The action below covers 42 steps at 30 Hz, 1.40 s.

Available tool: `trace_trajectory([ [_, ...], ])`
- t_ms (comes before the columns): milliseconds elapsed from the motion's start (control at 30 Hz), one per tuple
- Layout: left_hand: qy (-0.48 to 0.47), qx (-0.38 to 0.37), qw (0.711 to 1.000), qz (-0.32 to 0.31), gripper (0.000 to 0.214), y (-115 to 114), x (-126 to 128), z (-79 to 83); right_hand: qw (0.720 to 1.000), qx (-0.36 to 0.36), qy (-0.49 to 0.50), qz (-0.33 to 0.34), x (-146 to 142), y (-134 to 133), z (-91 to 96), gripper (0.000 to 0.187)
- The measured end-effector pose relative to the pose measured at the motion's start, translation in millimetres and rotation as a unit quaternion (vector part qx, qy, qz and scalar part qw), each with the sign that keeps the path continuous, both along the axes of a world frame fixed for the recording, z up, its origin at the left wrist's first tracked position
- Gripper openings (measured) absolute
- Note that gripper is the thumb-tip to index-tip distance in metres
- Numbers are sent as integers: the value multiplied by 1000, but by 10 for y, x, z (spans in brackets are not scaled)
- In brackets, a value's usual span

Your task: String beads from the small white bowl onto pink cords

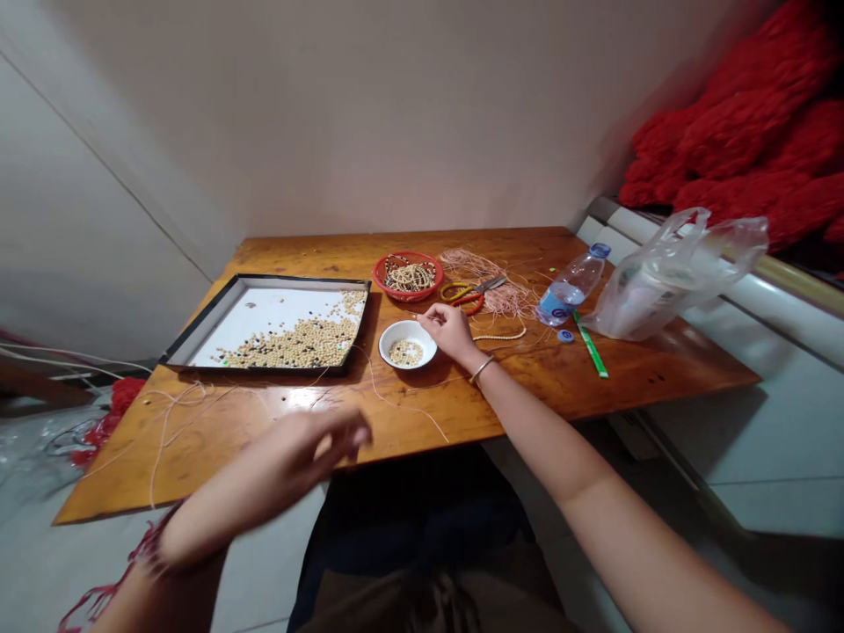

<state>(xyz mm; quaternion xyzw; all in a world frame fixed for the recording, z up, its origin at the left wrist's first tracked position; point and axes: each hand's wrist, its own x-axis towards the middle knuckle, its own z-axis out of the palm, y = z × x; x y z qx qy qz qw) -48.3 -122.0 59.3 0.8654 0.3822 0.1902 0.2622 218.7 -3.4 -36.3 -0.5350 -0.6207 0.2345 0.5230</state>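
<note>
My right hand (450, 331) is stretched out over the wooden table (527, 378), its fingers pinched together right beside the small white bowl (407, 343) of beads; what they pinch is too small to make out. A thin cord (402, 406) trails across the table from there toward me. My left hand (309, 453) hovers near the front edge, blurred by motion, fingers curled, seemingly on the cord. A black-rimmed tray (264, 290) with several loose tan beads lies to the left of the bowl.
A red basket (409, 274) of strung beads stands at the back. Scissors (471, 292) lie on a heap of pink cord (501, 281). A water bottle (571, 283), its cap, a green stick (592, 347) and a plastic bag (665, 272) are on the right.
</note>
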Motion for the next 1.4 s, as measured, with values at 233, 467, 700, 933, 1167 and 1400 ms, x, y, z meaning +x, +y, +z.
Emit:
trace_trajectory([
  [233,266,184,944,58,23,1223,910,-213,990,-68,121,41,-29,115,-75,29],
  [467,301,191,934,31,31,1350,1065,-583,945,-172,271,63,-53,162,-22,29],
  [700,261,172,949,45,29,1364,967,-627,941,-175,279,76,-44,79,63,35],
  [933,193,159,967,57,20,1369,885,-696,931,-169,301,121,-26,48,106,37],
  [1167,-227,37,970,80,20,1473,922,-906,930,-172,300,122,17,26,144,29],
  [1400,-422,-94,897,89,34,1535,1005,-969,933,-170,292,124,-1,15,128,33],
])
